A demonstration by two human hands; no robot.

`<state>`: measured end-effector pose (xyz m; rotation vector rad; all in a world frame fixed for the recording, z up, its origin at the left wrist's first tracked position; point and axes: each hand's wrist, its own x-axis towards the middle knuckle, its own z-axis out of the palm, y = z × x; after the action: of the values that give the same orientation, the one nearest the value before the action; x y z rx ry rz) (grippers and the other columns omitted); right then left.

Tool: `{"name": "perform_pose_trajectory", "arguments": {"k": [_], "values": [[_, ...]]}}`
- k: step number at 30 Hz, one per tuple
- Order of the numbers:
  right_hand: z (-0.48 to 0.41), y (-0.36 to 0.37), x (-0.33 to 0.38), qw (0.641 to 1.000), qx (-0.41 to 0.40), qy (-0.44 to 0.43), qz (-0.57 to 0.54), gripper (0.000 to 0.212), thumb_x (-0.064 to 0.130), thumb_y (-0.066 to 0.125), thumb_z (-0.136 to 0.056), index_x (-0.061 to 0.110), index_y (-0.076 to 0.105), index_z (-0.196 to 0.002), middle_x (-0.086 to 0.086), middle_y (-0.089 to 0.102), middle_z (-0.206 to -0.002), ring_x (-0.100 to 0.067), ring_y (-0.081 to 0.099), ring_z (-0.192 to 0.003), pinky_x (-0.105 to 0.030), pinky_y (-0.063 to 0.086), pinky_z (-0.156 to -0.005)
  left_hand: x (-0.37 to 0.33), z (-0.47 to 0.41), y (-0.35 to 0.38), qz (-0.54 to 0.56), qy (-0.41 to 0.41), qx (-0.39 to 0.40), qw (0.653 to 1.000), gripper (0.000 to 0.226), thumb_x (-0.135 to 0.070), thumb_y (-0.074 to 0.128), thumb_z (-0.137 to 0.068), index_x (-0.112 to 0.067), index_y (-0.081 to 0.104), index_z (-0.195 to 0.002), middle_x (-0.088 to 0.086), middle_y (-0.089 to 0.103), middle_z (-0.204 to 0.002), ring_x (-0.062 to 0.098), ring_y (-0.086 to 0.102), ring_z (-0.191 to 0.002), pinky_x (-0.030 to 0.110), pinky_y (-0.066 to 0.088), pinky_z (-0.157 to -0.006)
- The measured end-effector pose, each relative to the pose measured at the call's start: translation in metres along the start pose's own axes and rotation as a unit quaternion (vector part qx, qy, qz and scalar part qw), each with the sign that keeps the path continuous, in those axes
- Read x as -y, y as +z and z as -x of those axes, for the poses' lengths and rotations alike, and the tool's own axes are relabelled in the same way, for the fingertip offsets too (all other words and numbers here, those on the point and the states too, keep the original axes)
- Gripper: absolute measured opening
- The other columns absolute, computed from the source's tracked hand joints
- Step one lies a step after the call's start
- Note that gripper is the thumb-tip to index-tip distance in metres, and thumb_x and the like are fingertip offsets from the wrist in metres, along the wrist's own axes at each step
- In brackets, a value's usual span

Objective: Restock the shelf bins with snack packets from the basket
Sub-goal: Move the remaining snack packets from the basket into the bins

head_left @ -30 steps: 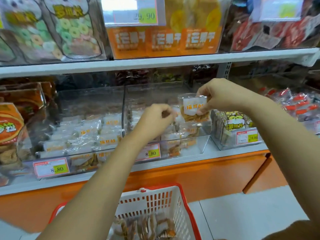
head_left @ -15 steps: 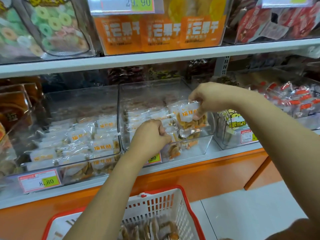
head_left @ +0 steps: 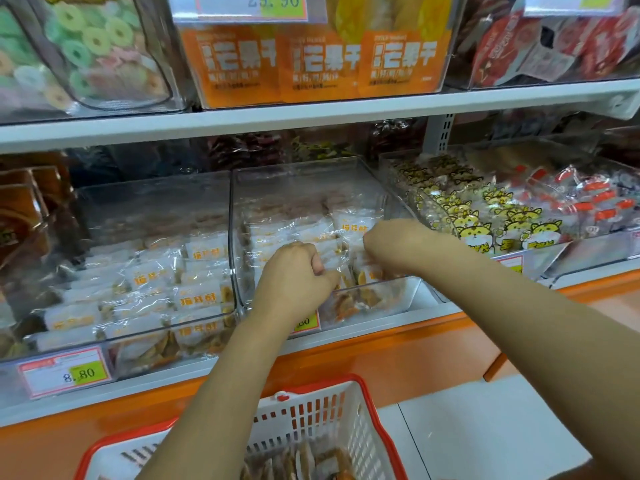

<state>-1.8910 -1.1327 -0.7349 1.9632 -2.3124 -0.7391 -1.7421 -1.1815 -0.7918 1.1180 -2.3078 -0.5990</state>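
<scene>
Both my hands are inside the middle clear bin (head_left: 311, 181) on the lower shelf, among clear snack packets (head_left: 349, 226) with white and orange labels. My left hand (head_left: 298, 271) is curled at the bin's front, thumb and fingers pinching the edge of a packet. My right hand (head_left: 391, 244) reaches in from the right with its fingers curled down around a packet, and the fingertips are hidden. Below my arms stands the white basket (head_left: 367, 403) with a red rim. Several more packets (head_left: 311, 460) lie in it.
The left clear bin (head_left: 152, 202) holds the same packets behind an 8.80 price tag (head_left: 65, 372). To the right, a bin (head_left: 485, 223) has yellow cartoon-cat packets, then red-labelled ones. The upper shelf (head_left: 311, 112) overhangs the bins. Pale floor (head_left: 485, 427) lies right of the basket.
My right hand has come down from above the bin into it with the packet. My left hand has sunk lower to the bin's front. The view has moved closer and downward.
</scene>
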Motion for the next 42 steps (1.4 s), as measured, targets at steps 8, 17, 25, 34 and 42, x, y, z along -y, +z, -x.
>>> {"name": "perform_pose_trajectory", "arguments": {"k": [8, 17, 25, 34, 42], "values": [[-0.016, 0.011, 0.009, 0.999, 0.016, -0.033, 0.034, 0.017, -0.007, 0.043, -0.088, 0.006, 0.051, -0.082, -0.004, 0.048, -0.08, -0.022, 0.048, -0.072, -0.03, 0.038, -0.059, 0.004, -0.003, -0.001, 0.015, 0.038, 0.016, 0.999, 0.011, -0.026, 0.065, -0.085, -0.017, 0.069, -0.08, -0.006, 0.061, -0.093, 0.011, 0.052, -0.091, 0.022, 0.032, -0.071], [-0.022, -0.019, -0.033, 0.961, 0.108, -0.023, -0.254, 0.029, 0.028, 0.079, -0.077, 0.009, 0.074, -0.098, 0.002, 0.072, -0.081, -0.015, 0.068, -0.074, -0.028, 0.056, -0.078, 0.003, -0.004, 0.0, 0.056, 0.028, 0.041, 0.997, 0.023, -0.039, 0.065, -0.086, -0.018, 0.069, -0.079, -0.007, 0.059, -0.093, 0.008, 0.054, -0.088, 0.024, 0.041, -0.074], [-0.058, -0.008, -0.033, 0.958, -0.156, 0.079, -0.227, 0.04, 0.008, 0.062, -0.085, 0.007, 0.059, -0.125, -0.013, 0.062, -0.123, -0.029, 0.058, -0.114, -0.034, 0.05, -0.093, -0.008, -0.048, 0.008, 0.023, 0.038, 0.034, 0.998, 0.024, -0.023, 0.05, -0.096, -0.016, 0.065, -0.114, -0.001, 0.06, -0.112, 0.014, 0.058, -0.098, 0.027, 0.046, -0.085], [-0.081, -0.006, -0.029, 0.971, -0.094, 0.072, -0.209, 0.027, 0.016, 0.076, -0.078, 0.011, 0.07, -0.105, -0.007, 0.069, -0.105, -0.024, 0.065, -0.098, -0.03, 0.053, -0.082, -0.003, -0.065, 0.021, 0.034, 0.016, 0.152, 0.988, 0.024, -0.03, 0.049, -0.096, -0.025, 0.056, -0.119, 0.0, 0.059, -0.085, 0.011, 0.045, -0.06, 0.025, 0.033, -0.054], [-0.083, 0.001, -0.022, 0.974, -0.121, 0.09, -0.17, 0.032, 0.003, 0.063, -0.082, 0.006, 0.064, -0.114, -0.013, 0.065, -0.11, -0.026, 0.064, -0.102, -0.031, 0.05, -0.084, -0.003, -0.06, 0.026, 0.039, 0.023, 0.113, 0.993, 0.012, -0.026, 0.052, -0.091, -0.032, 0.057, -0.1, -0.01, 0.059, -0.079, 0.011, 0.05, -0.068, 0.026, 0.035, -0.062]]}}
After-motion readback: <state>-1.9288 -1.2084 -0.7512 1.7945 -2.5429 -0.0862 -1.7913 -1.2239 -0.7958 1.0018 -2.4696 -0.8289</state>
